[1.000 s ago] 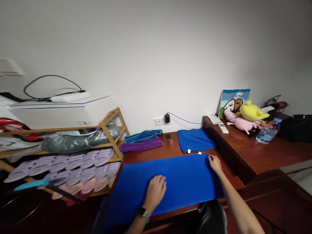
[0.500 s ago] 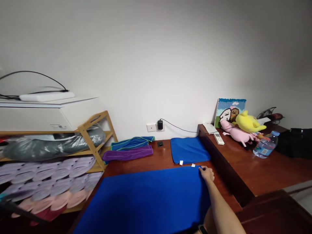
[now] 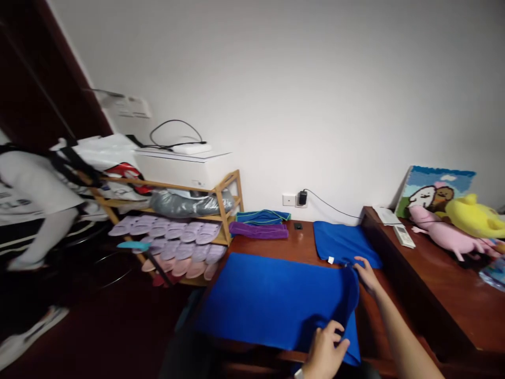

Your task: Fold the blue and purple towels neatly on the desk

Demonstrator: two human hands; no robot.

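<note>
A large blue towel (image 3: 272, 300) lies spread over the wooden table, its right edge lifted into a curled flap. My right hand (image 3: 366, 276) pinches the flap's far corner between thumb and fingers. At the near end of the flap, my left hand (image 3: 325, 350) has its fingers curled on the towel's edge. Just beyond my right hand lies a folded blue towel (image 3: 341, 239) with a white tag (image 3: 330, 260). Farther left, at the back of the table, are a folded purple towel (image 3: 260, 230) and a blue towel with green edging (image 3: 262, 216).
On the left, a wooden rack (image 3: 223, 216) holds rows of slippers (image 3: 173, 230) and a white box (image 3: 173, 166). A raised wooden ledge (image 3: 426, 279) at right carries a remote (image 3: 404, 236) and plush toys (image 3: 442, 231). Another person (image 3: 35, 184) is at far left.
The view has swung left, bringing the other person into sight. The towel's right edge has come up and curled leftward. My left hand now shows at the near edge.
</note>
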